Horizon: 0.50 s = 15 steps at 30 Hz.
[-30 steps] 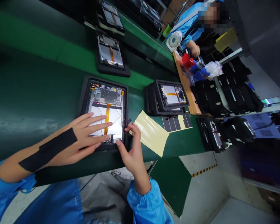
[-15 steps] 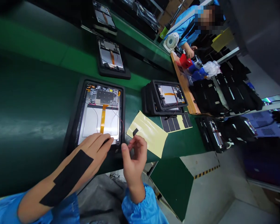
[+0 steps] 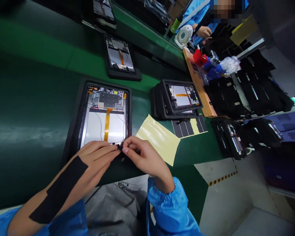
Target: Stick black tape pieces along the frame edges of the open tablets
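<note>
An opened tablet (image 3: 93,126) lies in a black foam tray (image 3: 73,131), its circuit board, silver battery and orange ribbon cable showing. My left hand (image 3: 95,157) rests flat across the tablet's lower edge, fingers stretched out, covering that part. A strip of black tape (image 3: 61,190) sticks to the back of this hand and the wrist. My right hand (image 3: 147,155) is closed in a pinch at the tablet's lower right corner. Between its fingertips and the left fingertips is a small piece of black tape (image 3: 119,148). A yellow backing sheet (image 3: 159,137) lies beside the right hand.
Foam trays holding opened tablets (image 3: 180,95) are stacked at the right, near a sheet of black tape strips (image 3: 186,127). Another tablet (image 3: 120,57) sits farther back. A white fan (image 3: 184,35) stands near a co-worker's hand (image 3: 203,31). A wooden edge (image 3: 199,85) borders the bench.
My right hand has lifted the small piece of black tape off the yellow sheet and moved left to the tablet's corner. The left hand stays on the tablet. The view has shifted slightly.
</note>
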{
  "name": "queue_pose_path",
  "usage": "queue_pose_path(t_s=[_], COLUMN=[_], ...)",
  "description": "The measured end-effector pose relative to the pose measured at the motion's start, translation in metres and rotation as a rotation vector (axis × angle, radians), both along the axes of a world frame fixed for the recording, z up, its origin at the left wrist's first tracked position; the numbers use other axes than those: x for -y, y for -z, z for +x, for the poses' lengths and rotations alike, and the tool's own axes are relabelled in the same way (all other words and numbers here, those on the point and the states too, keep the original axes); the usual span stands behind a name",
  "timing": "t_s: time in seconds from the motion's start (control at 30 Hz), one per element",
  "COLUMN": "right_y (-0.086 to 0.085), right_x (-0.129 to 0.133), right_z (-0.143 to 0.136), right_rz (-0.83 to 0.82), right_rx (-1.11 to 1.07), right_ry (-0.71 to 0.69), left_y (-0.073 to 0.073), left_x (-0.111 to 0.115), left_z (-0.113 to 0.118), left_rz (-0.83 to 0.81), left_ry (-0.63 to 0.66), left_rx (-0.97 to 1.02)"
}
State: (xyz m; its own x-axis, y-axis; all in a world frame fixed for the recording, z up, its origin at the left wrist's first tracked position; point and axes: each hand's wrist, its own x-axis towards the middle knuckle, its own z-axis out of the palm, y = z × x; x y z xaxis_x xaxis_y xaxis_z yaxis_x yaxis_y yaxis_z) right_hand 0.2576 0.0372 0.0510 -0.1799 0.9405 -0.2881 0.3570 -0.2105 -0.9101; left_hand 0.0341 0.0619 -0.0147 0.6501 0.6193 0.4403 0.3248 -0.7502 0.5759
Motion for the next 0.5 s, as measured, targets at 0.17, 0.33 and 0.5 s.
queue_pose_path(t_s=[0.17, 0.33, 0.5], right_y=[-0.011, -0.02, -0.027], right_x=[-0.021, -0.03, -0.035], right_z=[0.004, -0.001, -0.007], right_rz=[0.071, -0.04, -0.069], right_rx=[0.294, 0.443, 0.58], right_ry=[-0.191, -0.259, -0.292], left_y=[-0.003, -0.001, -0.002], left_x=[-0.004, -0.003, -0.004], left_z=[-0.002, -0.002, -0.003], left_rz=[-0.009, 0.033, 0.107], left_ry=[0.032, 0.043, 0.087], left_rx=[0.007, 0.056, 0.018])
